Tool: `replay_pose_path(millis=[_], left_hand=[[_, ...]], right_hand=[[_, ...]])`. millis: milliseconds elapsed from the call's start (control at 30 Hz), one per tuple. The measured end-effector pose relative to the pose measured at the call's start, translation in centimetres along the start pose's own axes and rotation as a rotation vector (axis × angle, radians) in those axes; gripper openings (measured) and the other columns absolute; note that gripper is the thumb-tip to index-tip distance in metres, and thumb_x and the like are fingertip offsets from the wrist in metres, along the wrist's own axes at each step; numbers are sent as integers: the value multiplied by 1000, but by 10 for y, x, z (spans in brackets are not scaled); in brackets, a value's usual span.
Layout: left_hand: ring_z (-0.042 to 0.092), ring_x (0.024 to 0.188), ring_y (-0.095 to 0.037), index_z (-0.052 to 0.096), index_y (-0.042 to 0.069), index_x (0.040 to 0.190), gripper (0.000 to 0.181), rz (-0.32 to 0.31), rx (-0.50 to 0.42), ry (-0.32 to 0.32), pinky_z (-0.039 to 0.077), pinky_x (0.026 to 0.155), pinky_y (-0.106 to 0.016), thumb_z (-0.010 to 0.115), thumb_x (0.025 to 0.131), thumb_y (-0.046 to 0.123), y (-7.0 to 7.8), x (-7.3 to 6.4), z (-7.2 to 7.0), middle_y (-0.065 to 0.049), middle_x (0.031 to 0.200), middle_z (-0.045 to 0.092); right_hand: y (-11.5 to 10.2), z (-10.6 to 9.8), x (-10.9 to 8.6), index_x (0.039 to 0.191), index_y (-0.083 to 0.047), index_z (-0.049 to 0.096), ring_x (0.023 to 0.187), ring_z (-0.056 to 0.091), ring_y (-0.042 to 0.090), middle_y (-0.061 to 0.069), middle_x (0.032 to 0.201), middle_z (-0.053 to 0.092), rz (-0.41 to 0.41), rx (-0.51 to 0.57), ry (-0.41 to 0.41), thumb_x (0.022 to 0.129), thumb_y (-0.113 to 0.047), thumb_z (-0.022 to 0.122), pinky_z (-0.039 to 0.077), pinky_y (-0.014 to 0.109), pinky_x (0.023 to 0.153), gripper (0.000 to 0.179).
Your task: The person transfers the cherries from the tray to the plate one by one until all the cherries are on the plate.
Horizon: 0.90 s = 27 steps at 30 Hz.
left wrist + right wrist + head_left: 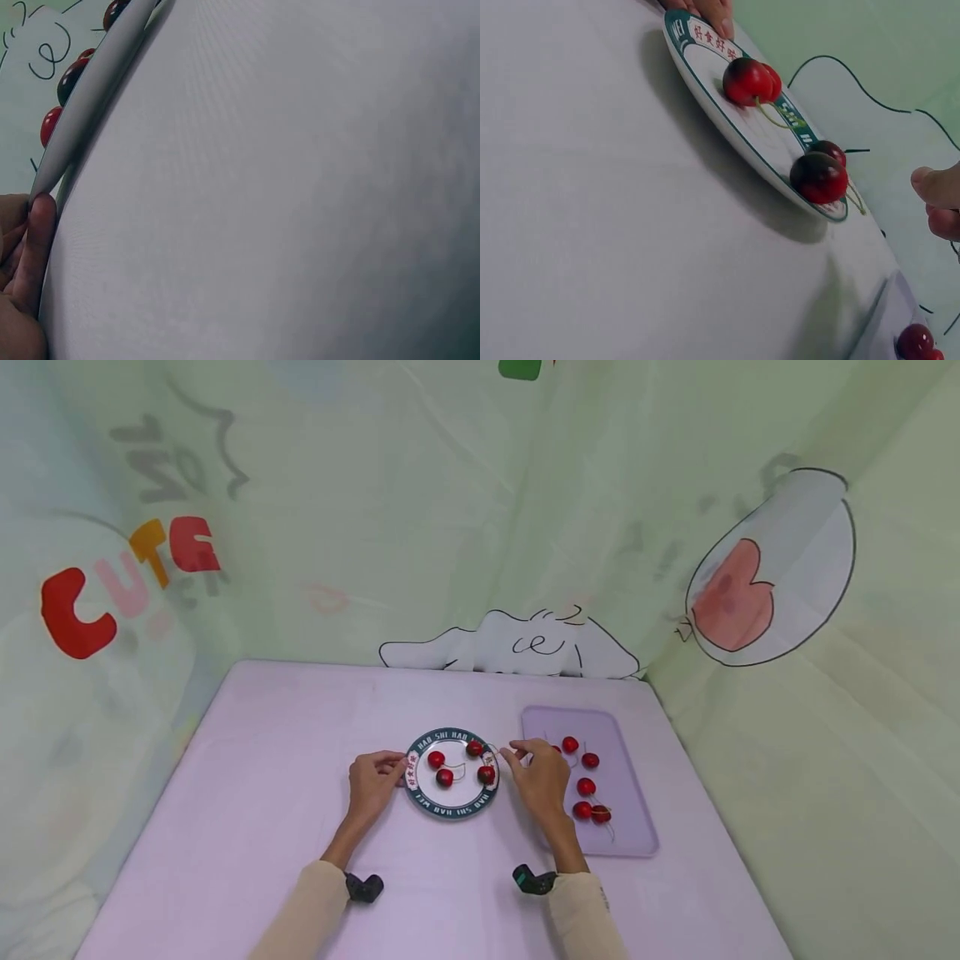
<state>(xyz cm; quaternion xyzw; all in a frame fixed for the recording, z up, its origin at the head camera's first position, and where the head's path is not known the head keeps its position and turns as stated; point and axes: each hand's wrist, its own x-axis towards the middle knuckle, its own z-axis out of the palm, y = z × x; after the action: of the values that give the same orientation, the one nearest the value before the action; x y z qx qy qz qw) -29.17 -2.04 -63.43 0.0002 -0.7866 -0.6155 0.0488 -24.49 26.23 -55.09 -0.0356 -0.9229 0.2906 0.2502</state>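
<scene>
A round white plate (459,797) with a dark green lettered rim lies in front of me, several red cherries (444,777) with thin stems on it. My left hand (372,783) grips its left rim; in the left wrist view a fingertip (43,210) is under the plate's edge. My right hand (542,777) hovers between the plate and a lilac tray, thumb and fingertips just off the plate's right rim. Nothing shows between those fingers in the right wrist view, where the hand (943,196) is apart from the nearest cherry (819,178).
At the right lies the lilac tray (630,827), holding several more cherries (586,787), partly covered by my right hand. Both stand on a pale pink table (285,727). Printed cloth (450,527) hangs behind and at the sides.
</scene>
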Motion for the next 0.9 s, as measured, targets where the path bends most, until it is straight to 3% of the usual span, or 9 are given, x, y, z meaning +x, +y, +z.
replay_pose_path(millis=[167, 367, 533, 633, 900], left_hand=[[69, 65, -7, 82, 0, 115, 17, 2, 9, 17, 60, 61, -14, 79, 100, 7, 3, 0, -6, -18, 93, 82], [70, 66, -8, 81, -2, 116, 18, 3, 3, 14, 61, 61, -15, 79, 100, 7, 6, -3, -6, -18, 93, 82], [69, 65, -6, 82, -1, 115, 18, 7, 4, 17, 61, 61, -14, 79, 100, 7, 6, -2, -4, -17, 93, 82], [69, 64, -6, 82, -1, 114, 17, 15, -4, 18, 60, 60, -14, 79, 100, 6, 6, -2, -3, -18, 93, 82], [68, 65, -6, 82, -2, 113, 16, 16, 4, 14, 61, 60, -16, 79, 100, 7, 2, -1, 0, -17, 93, 82]], right_hand=[[13, -15, 3, 108, -3, 86, 75, 66, 29, 15, 89, 80, 21, -1, 34, 92, -18, 89, 42, 30, 65, 22], [38, -26, 14, 103, -2, 87, 68, 65, 29, 12, 84, 80, 51, -55, 50, 91, -16, 89, 41, 30, 57, 18], [51, -33, 31, 109, -2, 86, 88, 76, 39, 16, 95, 83, 53, -70, 34, 95, -16, 84, 56, 48, 67, 20], [55, -36, 40, 113, -2, 85, 93, 76, 42, 18, 98, 83, 62, -71, 12, 96, -17, 83, 57, 54, 72, 23], [63, -35, 53, 113, -3, 85, 71, 69, 29, 13, 84, 80, 77, -116, -73, 96, -19, 85, 45, 32, 57, 24]])
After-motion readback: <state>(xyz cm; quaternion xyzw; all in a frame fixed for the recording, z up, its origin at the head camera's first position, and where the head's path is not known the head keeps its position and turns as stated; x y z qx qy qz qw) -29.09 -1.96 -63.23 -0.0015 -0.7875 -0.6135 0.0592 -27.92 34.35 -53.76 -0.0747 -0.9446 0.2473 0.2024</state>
